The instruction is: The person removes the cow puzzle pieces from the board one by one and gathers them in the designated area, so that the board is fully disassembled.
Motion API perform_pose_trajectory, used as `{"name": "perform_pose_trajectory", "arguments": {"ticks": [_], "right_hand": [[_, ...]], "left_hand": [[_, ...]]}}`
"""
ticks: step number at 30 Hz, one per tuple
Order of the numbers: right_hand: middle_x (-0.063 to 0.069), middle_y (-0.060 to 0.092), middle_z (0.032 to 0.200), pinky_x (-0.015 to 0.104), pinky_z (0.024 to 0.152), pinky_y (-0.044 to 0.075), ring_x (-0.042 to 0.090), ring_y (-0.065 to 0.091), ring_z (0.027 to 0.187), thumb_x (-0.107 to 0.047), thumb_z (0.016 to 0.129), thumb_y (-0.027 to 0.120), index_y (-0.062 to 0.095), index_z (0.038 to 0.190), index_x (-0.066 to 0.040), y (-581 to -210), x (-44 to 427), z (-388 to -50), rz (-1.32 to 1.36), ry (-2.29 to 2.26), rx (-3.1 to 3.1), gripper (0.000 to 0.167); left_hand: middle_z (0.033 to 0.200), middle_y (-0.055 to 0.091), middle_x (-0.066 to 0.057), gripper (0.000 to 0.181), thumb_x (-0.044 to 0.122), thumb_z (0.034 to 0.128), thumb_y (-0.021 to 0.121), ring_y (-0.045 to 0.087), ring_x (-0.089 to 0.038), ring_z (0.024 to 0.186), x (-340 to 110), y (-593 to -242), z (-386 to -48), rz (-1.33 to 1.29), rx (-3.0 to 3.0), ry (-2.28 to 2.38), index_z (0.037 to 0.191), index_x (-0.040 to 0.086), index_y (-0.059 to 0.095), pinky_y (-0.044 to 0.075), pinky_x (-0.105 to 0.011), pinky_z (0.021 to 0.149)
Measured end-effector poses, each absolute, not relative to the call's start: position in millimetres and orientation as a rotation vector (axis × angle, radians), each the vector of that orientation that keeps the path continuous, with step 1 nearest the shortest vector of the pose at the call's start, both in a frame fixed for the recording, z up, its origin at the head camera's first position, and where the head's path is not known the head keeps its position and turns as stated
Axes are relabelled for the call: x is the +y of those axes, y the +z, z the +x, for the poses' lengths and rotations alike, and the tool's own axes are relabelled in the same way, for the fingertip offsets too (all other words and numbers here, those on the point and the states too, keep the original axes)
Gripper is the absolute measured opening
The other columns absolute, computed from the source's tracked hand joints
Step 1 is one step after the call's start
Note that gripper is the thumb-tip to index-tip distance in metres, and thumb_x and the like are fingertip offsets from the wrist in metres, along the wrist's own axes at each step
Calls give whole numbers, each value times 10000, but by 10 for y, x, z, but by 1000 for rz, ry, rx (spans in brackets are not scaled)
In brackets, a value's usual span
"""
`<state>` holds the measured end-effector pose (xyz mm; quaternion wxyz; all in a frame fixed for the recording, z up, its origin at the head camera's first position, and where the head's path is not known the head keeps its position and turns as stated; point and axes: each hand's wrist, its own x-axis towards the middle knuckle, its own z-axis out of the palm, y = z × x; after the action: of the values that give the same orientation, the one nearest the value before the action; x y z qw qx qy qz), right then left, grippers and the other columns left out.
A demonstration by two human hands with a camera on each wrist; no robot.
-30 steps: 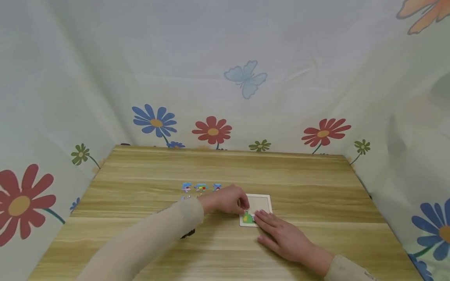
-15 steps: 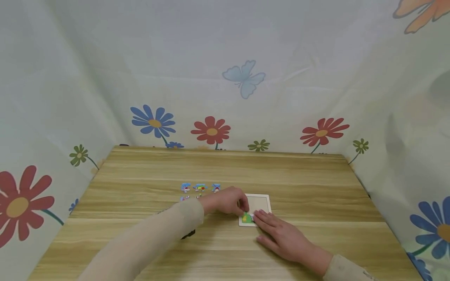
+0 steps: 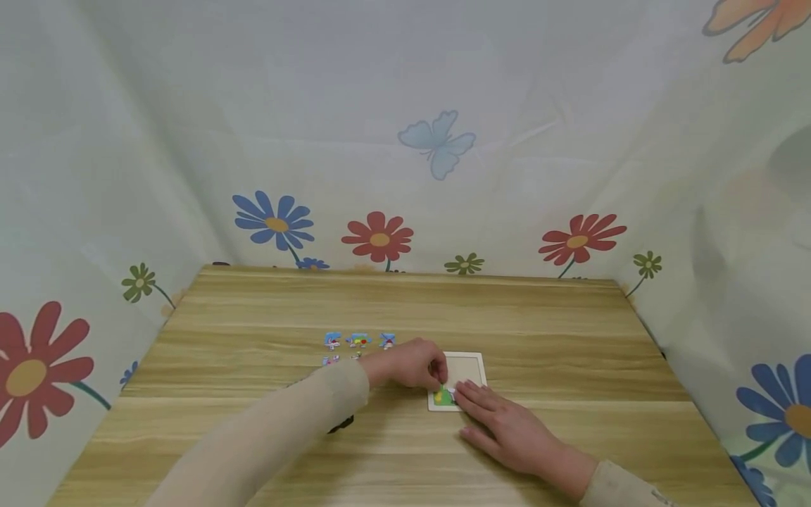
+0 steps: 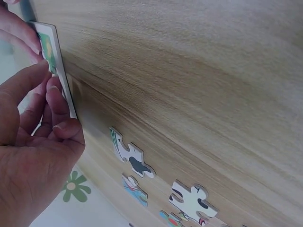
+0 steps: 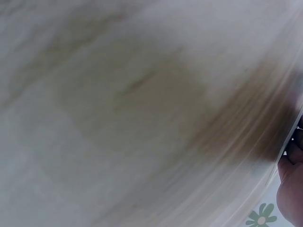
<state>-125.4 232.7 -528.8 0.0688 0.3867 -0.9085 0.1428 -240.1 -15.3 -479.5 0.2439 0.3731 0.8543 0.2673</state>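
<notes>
A shallow puzzle tray point(image 3: 483, 367) with a pale rim lies on the table. Green and yellow puzzle art point(image 3: 443, 398) shows in its near left corner. Over the tray's left side, my left hand point(image 3: 415, 362) has curled fingers; in the left wrist view its thumb and fingertips pinch the edge of a small puzzle piece point(image 4: 52, 70), mostly hidden by them. My right hand point(image 3: 510, 426) lies with extended fingers on the tray's near right part, covering some of the picture. Only a bit of the right hand point(image 5: 291, 189) enters the right wrist view.
Several loose puzzle pieces point(image 3: 358, 340) lie in rows left of the tray, partly behind my left sleeve point(image 3: 279, 422). Closer pieces point(image 4: 193, 201) appear in the left wrist view. A small black object point(image 3: 342, 424) shows beside the sleeve. Flowered cloth point(image 3: 437, 197) surrounds the wooden table point(image 3: 557, 331).
Both hands keep nearly the same place at the tray, with only slight shifts of the left fingers. The whole head view has drifted slightly.
</notes>
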Motion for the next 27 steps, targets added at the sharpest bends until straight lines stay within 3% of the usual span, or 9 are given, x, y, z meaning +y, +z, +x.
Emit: {"name": "perform_pose_trajectory", "arguments": {"ticks": [9, 18, 27], "right_hand": [[90, 513, 1599, 493, 1110, 471, 281, 492, 1464, -425, 1075, 613, 547, 1543, -82, -5299, 2328, -1250, 1160, 441, -2750, 583], [97, 522, 1590, 492, 1110, 470, 283, 496, 1461, -425, 1071, 622, 552, 1537, -76, -5299, 2327, -1250, 1164, 441, -2739, 586], [103, 524, 1587, 491, 1107, 473, 285, 502, 1456, -420, 1066, 632, 556, 1532, -69, -5301, 2325, -1259, 1168, 443, -2726, 589]], "left_hand": [[822, 650, 82, 119, 36, 914, 799, 570, -39, 779, -172, -4807, -2391, 995, 2340, 770, 897, 123, 720, 489, -223, 758], [828, 652, 60, 96, 52, 928, 792, 568, -61, 730, -195, -4784, -2366, 931, 2312, 847, 913, 112, 718, 485, -218, 637], [876, 692, 17, 112, 99, 947, 801, 594, -84, 749, -214, -4799, -2359, 846, 2255, 952, 1043, 75, 747, 499, -230, 653]]}}
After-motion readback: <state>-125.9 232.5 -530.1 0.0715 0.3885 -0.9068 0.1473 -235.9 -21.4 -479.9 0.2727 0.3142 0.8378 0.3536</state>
